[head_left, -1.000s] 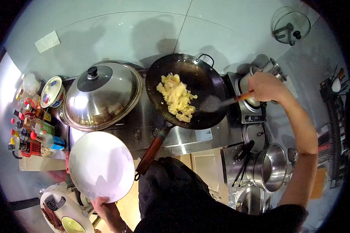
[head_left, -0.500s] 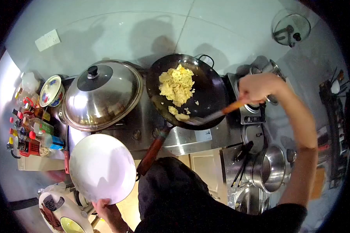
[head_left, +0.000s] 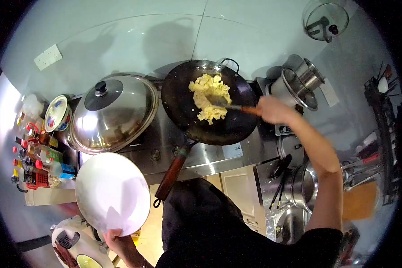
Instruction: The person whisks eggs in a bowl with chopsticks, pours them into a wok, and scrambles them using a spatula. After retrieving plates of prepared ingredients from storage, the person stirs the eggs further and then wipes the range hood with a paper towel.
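Observation:
My right hand (head_left: 271, 110) is closed around the wooden handle of a spatula (head_left: 249, 109). Its metal blade rests in the scrambled eggs (head_left: 210, 85), which lie as a pale yellow heap in a dark wok (head_left: 178, 105). The wok sits on the stove, its wooden handle pointing toward my body. Below and left of it, my left hand (head_left: 117, 240) grips the near rim of a large white plate (head_left: 114, 192). Nothing lies on the plate; a shadow falls across it. The spatula blade is partly hidden by egg.
A pan with a domed steel lid (head_left: 116, 120) stands left of the wok. Several sauce bottles (head_left: 53, 156) and a flowered enamel bowl (head_left: 57, 114) are at the far left. Steel pots (head_left: 295, 87) stand on the right; a sink (head_left: 290, 225) is nearer me.
My right hand has moved left, bringing the spatula from the wok's near edge into the eggs. The eggs have shifted right and spread. My left hand still holds the plate.

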### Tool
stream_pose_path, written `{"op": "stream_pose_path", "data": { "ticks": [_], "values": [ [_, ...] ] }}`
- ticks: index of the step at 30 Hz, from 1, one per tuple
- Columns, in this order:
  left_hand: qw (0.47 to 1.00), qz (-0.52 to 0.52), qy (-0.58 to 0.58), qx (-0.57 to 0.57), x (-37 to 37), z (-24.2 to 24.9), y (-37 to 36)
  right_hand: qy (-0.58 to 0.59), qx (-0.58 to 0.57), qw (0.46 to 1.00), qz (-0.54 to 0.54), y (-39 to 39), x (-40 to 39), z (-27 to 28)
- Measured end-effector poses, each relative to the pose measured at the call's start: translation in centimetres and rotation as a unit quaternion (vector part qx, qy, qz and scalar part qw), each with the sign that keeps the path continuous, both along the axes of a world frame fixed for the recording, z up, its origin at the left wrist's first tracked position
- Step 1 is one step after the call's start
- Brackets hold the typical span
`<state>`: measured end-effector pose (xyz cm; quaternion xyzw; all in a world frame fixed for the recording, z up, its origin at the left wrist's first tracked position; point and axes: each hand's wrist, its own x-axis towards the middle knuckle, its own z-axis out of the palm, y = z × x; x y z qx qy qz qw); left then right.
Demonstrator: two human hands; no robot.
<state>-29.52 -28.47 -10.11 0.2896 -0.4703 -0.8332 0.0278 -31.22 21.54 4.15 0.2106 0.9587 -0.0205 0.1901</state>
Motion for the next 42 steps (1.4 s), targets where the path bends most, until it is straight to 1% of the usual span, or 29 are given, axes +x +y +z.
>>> {"op": "stream_pose_path", "data": {
  "ticks": [2, 3, 4, 5, 6, 8, 9, 12, 15, 16, 18, 19, 20, 22, 24, 27, 28, 30, 31, 32, 33, 34, 35, 36, 38, 39, 40, 41, 42],
  "values": [
    [1.000, -0.001, -0.009, 0.016, 0.2, 0.4, -0.2, -0.056, -0.028, 0.997, 0.040, -2.3, 1.8, -0.5],
    [1.000, -0.004, -0.020, 0.023, 0.2, 1.2, 0.1, -0.046, -0.035, 0.998, 0.032, -5.2, 2.2, 0.6],
    [0.999, -0.014, -0.028, 0.025, 0.0, 1.8, 0.2, -0.036, -0.002, 0.995, 0.094, -6.0, 2.2, -0.4],
    [0.999, 0.024, 0.002, -0.025, -0.1, 1.3, 0.2, -0.001, 0.008, 0.995, 0.102, -6.3, 1.4, -1.5],
    [0.999, 0.014, 0.001, -0.030, -0.2, 1.1, 0.1, 0.033, 0.019, 0.993, 0.109, -6.1, 0.3, -2.5],
    [0.992, -0.020, 0.021, -0.121, 0.0, 0.6, -0.3, 0.042, 0.052, 0.996, 0.057, -4.4, -1.7, -3.4],
    [0.988, -0.029, 0.028, -0.151, 0.1, 0.3, -0.6, 0.056, 0.079, 0.992, 0.086, -3.6, -1.5, -2.9],
    [0.994, -0.009, 0.102, -0.034, 0.8, -1.0, -1.7, -0.042, 0.042, 0.991, 0.116, -1.5, 0.5, -1.4],
    [0.992, -0.071, 0.029, -0.103, 2.6, -2.7, -3.4, -0.098, 0.013, 0.991, 0.091, -5.0, 1.1, 2.0],
    [0.954, -0.109, 0.086, -0.265, 3.2, -4.2, -4.2, -0.071, 0.015, 0.994, 0.082, -4.7, 0.8, 1.3],
    [0.885, -0.146, 0.149, -0.417, 3.1, -5.3, -5.1, -0.009, -0.007, 0.997, 0.074, -3.6, 0.3, 1.7],
    [0.936, -0.117, 0.110, -0.313, 3.1, -4.7, -5.0, 0.006, 0.004, 0.998, 0.058, -3.6, 0.6, 2.5],
    [0.957, -0.101, 0.090, -0.257, 3.0, -4.2, -4.6, 0.008, 0.007, 0.998, 0.059, -3.7, 1.2, 2.9],
    [0.983, -0.051, 0.066, -0.161, 2.8, -3.2, -4.0, 0.005, 0.077, 0.997, 0.021, -3.7, 3.1, 3.1],
    [0.990, -0.027, 0.062, -0.128, 2.9, -2.9, -4.0, -0.007, 0.105, 0.994, 0.024, -2.2, 3.6, 0.8],
    [0.986, -0.038, 0.052, -0.151, 3.3, -2.2, -2.7, -0.014, 0.130, 0.991, -0.011, -2.2, 3.7, 0.5],
    [0.958, -0.053, 0.130, -0.249, 3.3, -1.0, -1.3, 0.012, 0.089, 0.996, -0.010, -3.0, 4.1, 1.6],
    [0.913, -0.068, 0.210, -0.342, 2.7, 0.4, -0.5, 0.041, 0.049, 0.998, -0.012, -3.9, 4.4, 1.9],
    [0.969, -0.058, 0.149, -0.189, 2.5, 0.8, -0.5, 0.034, 0.017, 0.998, 0.042, -4.2, 4.5, 1.4],
    [0.985, -0.060, 0.117, -0.112, 2.5, 0.5, -0.9, 0.026, -0.017, 0.995, 0.094, -4.5, 4.5, 0.8],
    [0.995, -0.055, 0.081, -0.036, 2.5, 0.2, -1.2, 0.051, 0.006, 0.996, 0.067, -4.8, 4.1, -0.2],
    [0.987, -0.098, 0.068, -0.108, 2.9, -1.2, -2.3, 0.076, 0.029, 0.996, 0.038, -5.1, 3.5, -1.3],
    [0.980, -0.121, 0.065, -0.144, 2.8, -1.2, -2.2, 0.068, 0.073, 0.994, 0.042, -4.9, 2.8, -2.1],
    [0.971, -0.143, 0.062, -0.179, 2.8, -1.2, -2.2, 0.071, 0.074, 0.994, 0.036, -5.0, 2.5, -1.9],
    [0.878, -0.202, 0.250, -0.355, 3.0, 1.2, 0.1, 0.080, 0.157, 0.984, 0.033, -5.3, 2.5, -0.7],
    [0.793, -0.215, 0.350, -0.450, 3.0, 1.3, 0.1, 0.056, 0.197, 0.977, 0.052, -5.6, 3.1, 0.0],
    [0.791, -0.219, 0.352, -0.450, 3.1, 1.6, 0.3, 0.056, 0.197, 0.978, 0.047, -5.7, 3.8, -0.3],
    [0.922, -0.181, 0.203, -0.276, 3.4, 1.9, 0.4, 0.127, 0.258, 0.956, 0.061, -5.8, 4.6, -0.8],
    [0.987, -0.130, 0.037, -0.085, 3.6, 2.1, 0.6, 0.195, 0.317, 0.925, 0.076, -6.0, 5.5, -1.4]
  ]
}}
